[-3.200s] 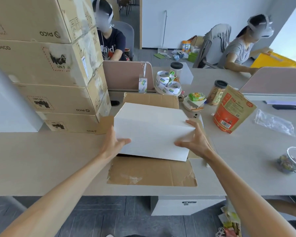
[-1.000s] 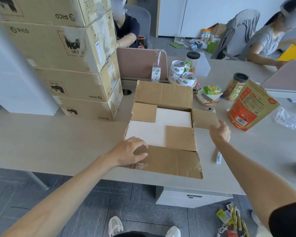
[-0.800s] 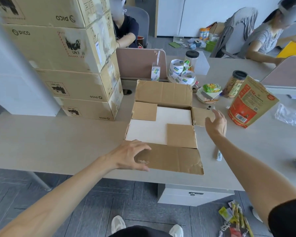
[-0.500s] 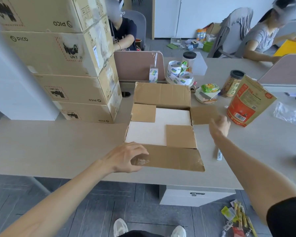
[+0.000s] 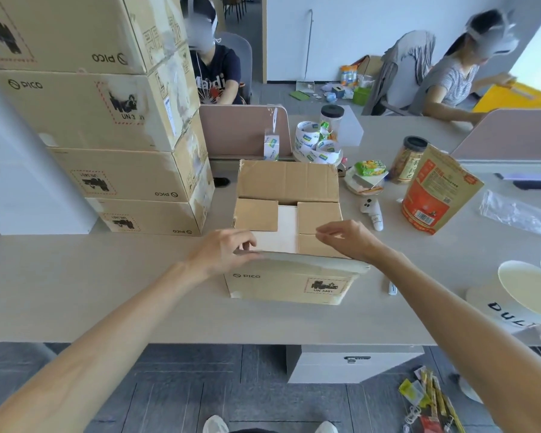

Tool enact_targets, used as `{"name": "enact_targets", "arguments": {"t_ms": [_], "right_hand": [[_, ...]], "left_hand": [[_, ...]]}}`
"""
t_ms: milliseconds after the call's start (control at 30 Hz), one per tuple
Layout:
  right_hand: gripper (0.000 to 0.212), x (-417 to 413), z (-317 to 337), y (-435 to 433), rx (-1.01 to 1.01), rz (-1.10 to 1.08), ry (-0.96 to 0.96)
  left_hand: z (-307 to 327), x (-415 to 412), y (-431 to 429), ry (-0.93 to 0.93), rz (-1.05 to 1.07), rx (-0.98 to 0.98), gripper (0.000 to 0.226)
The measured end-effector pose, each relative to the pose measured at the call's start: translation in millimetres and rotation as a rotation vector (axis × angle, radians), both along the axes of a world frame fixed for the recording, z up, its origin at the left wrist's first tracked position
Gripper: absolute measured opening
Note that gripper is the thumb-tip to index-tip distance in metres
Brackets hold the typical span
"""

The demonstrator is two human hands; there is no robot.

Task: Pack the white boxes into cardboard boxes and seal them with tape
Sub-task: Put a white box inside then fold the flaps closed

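Desk (image 5: 107,292) centre: carton (image 5: 291,285) with white box (image 5: 286,226) inside. Gripping near flap (image 5: 310,260) with left hand (image 5: 225,253), curling right hand (image 5: 349,240) over it — hold unclear. Could spring open if released before folding far flap (image 5: 288,181) down — tape (image 5: 317,146) far back.

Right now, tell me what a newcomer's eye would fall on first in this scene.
The cardboard box at mid-table draws the eye first: side flaps folded over a white box, the left hand and right hand at its raised near flap. Next come the tall stack of cartons on the left and the orange pouch standing on the right.
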State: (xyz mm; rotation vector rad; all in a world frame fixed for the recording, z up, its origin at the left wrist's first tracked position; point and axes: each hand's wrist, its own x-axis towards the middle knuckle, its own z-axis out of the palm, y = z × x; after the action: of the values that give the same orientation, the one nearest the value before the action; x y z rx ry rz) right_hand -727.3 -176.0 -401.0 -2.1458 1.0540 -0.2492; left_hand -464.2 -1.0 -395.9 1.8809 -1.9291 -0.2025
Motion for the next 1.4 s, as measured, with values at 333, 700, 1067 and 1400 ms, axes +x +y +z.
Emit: {"name": "enact_targets", "arguments": {"t_ms": [333, 700, 1067, 1400], "right_hand": [[0.046, 8, 16, -7, -0.266, -0.051, 0.273], [0.043, 27, -62, -43, -0.154, -0.134, 0.26], [0.055, 54, -53, -135, 0.351, -0.504, -0.289], [0.074, 37, -40, -142, 0.486, -0.579, -0.361]], "left_hand": [[-8, 30, -44, 0.001, 0.205, 0.063, 0.045], [-62, 59, -97, 0.282, 0.301, 0.429, 0.071], [-52, 48, -160, 0.919, 0.643, 0.234, 0.063], [-63, 71, -145, 0.805, 0.567, -0.036, 0.065]]}}
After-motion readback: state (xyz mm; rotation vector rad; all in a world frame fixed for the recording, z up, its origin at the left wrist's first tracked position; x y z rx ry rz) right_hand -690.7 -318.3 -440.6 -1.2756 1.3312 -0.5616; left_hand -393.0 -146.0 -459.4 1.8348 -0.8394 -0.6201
